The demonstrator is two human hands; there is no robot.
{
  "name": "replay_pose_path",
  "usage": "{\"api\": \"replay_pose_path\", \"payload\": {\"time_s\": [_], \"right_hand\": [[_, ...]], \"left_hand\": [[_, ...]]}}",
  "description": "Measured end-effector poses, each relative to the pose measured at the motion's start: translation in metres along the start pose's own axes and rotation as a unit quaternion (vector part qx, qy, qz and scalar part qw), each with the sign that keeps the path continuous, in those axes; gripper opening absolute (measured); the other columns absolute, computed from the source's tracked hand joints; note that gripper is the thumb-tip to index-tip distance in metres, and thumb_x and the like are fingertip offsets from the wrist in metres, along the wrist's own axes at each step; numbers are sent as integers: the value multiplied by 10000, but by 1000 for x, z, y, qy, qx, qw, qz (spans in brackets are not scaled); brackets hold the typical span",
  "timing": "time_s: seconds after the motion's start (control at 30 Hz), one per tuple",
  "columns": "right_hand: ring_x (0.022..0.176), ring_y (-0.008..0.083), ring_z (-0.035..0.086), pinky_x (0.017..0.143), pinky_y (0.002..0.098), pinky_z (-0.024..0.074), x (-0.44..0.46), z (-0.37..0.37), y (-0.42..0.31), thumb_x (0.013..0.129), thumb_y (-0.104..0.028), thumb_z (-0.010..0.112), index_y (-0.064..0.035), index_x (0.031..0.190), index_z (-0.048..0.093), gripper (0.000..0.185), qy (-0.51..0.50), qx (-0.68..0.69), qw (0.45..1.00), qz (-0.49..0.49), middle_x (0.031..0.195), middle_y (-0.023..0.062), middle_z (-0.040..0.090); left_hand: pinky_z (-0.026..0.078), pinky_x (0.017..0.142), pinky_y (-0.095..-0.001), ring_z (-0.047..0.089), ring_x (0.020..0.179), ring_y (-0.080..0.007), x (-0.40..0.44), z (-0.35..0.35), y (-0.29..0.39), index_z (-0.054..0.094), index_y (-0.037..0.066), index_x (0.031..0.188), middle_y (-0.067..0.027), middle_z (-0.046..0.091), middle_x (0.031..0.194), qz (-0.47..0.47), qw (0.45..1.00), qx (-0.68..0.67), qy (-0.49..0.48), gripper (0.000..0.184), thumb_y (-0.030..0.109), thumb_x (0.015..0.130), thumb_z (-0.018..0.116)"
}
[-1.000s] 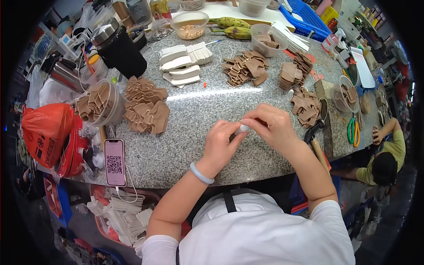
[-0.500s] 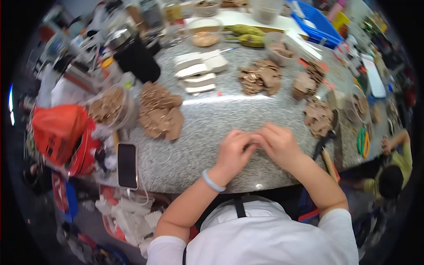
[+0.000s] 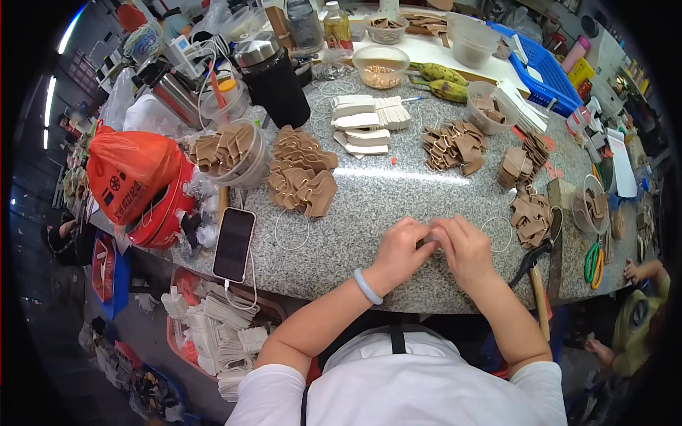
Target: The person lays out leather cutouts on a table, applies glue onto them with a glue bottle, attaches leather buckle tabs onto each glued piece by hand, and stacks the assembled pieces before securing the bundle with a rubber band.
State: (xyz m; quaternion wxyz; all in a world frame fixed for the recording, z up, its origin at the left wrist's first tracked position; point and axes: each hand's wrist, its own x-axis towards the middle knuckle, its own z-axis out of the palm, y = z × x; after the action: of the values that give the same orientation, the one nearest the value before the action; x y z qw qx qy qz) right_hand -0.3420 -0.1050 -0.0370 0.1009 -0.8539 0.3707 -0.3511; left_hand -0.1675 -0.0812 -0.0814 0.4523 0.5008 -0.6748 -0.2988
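Note:
My left hand (image 3: 402,250) and my right hand (image 3: 463,248) meet over the speckled stone tabletop (image 3: 341,248), fingertips pinched together. Whatever lies between the fingers is small and hidden, so I cannot name it. Right of my right hand lies a loop of thin white cord (image 3: 496,234), and beyond it a pile of cut brown pieces (image 3: 531,217). Further left on the table are another cord loop (image 3: 292,230) and a larger heap of brown pieces (image 3: 302,174). Stacks of white strips (image 3: 362,128) lie farther back, near a brown pile (image 3: 455,147).
A phone (image 3: 234,245) on a cable lies at the left edge, beside a red bag (image 3: 138,177) and a tub of brown pieces (image 3: 227,153). A black flask (image 3: 273,82) stands behind. A hammer (image 3: 538,284) and scissors (image 3: 594,264) lie right. Another person (image 3: 643,319) is at far right.
The view has tilted and shifted, so the table's things appear lower and further right. My hands stay pinched together, with the fingers slightly rearranged.

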Motion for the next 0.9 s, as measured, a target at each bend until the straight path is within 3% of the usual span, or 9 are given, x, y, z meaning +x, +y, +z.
{"api": "replay_pose_path", "payload": {"time_s": [0.03, 0.07, 0.13, 0.23, 0.3, 0.37, 0.47, 0.57, 0.9], "right_hand": [[722, 284, 667, 632, 385, 543, -1, -2, -3, 962, -79, 741, -32, 1262, 694, 307, 2, 22, 999, 23, 962, 128, 658], [722, 284, 667, 632, 385, 543, -5, -6, -5, 962, -79, 741, -32, 1262, 694, 307, 4, 24, 1000, 18, 962, 128, 658], [728, 240, 667, 644, 349, 546, -22, -18, -8, 957, -73, 754, -31, 1399, 642, 458, 34, 101, 989, 107, 1046, 132, 682], [732, 223, 651, 646, 335, 538, -63, -27, -2, 932, -26, 763, -21, 1366, 654, 448, 22, 82, 987, 134, 1075, 139, 684], [775, 246, 662, 662, 344, 541, -91, -21, -3, 917, -8, 768, -16, 1329, 667, 424, 2, 73, 986, 150, 1074, 140, 683], [828, 293, 671, 695, 377, 541, -108, -16, -12, 891, -2, 787, -25, 1222, 717, 339, 19, 48, 987, 152, 1043, 131, 689], [819, 307, 668, 707, 398, 534, -114, -11, -9, 870, 0, 802, -42, 1157, 750, 295, 33, 4, 995, 99, 1016, 123, 691], [807, 303, 666, 697, 404, 518, -112, -8, -9, 851, 1, 813, -57, 1091, 766, 252, 51, 0, 993, 108, 971, 103, 690], [775, 275, 647, 662, 394, 491, -109, -9, -10, 821, 1, 826, -69, 1058, 764, 255, 44, -26, 996, 70, 936, 71, 673]], "left_hand": [[570, 818, -415, 695, 934, -294, 1, -5, 2, 795, 58, 1071, -105, 722, 919, 15, 1000, -1, 24, 212, 87, 861, 805], [572, 833, -414, 703, 948, -299, 1, -11, 3, 793, 58, 1076, -103, 723, 923, 29, 999, -1, 46, 206, 96, 874, 803], [581, 794, -391, 714, 893, -264, 12, -42, 11, 787, 61, 1098, -105, 733, 951, 12, 996, -1, 88, 202, 130, 908, 803], [573, 716, -296, 723, 846, -153, 42, -107, -8, 766, 37, 1220, -99, 780, 1041, -22, 977, 113, 180, 324, 151, 925, 835], [578, 741, -294, 740, 824, -141, 72, -146, -3, 751, 30, 1250, -103, 795, 975, -73, 956, 174, 223, 373, 166, 915, 844], [577, 712, -402, 748, 776, -277, 103, -172, -36, 750, 33, 1132, -122, 769, 888, -26, 933, 230, 277, 298, 203, 900, 828], [579, 746, -456, 763, 858, -340, 137, -191, -75, 752, 56, 1033, -132, 784, 900, -82, 918, 302, 242, 286, 261, 862, 855], [579, 757, -474, 756, 865, -358, 154, -192, -85, 746, 69, 978, -123, 786, 905, -121, 896, 380, 194, 262, 262, 844, 863], [577, 778, -479, 748, 871, -372, 157, -214, -94, 750, 41, 917, -146, 779, 890, -138, 896, 379, 188, 262, 248, 812, 872]]}}
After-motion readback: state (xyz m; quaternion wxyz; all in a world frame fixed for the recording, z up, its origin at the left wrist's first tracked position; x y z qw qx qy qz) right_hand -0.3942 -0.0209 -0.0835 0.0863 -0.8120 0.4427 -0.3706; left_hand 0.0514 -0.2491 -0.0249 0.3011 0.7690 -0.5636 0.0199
